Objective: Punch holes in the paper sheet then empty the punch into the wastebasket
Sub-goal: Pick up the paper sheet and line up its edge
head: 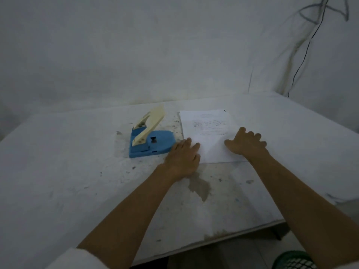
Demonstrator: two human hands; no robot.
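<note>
A white printed paper sheet (206,129) lies flat on the white table (77,181). My left hand (181,159) rests palm down on the sheet's near left corner, fingers slightly apart. On the sheet's near right part, my right hand (245,143) presses down with spread fingers. Just left of the sheet stands a blue hole punch (153,143) with a cream lever raised up and away. My left hand's fingertips are close to the punch's right end. A green mesh wastebasket (293,261) shows at the bottom right, below the table's edge.
The tabletop is stained, with a grey blotch (200,186) between my forearms. A white wall stands behind the table. Cables (303,59) hang down the wall at the back right. The table's near edge runs along the lower right.
</note>
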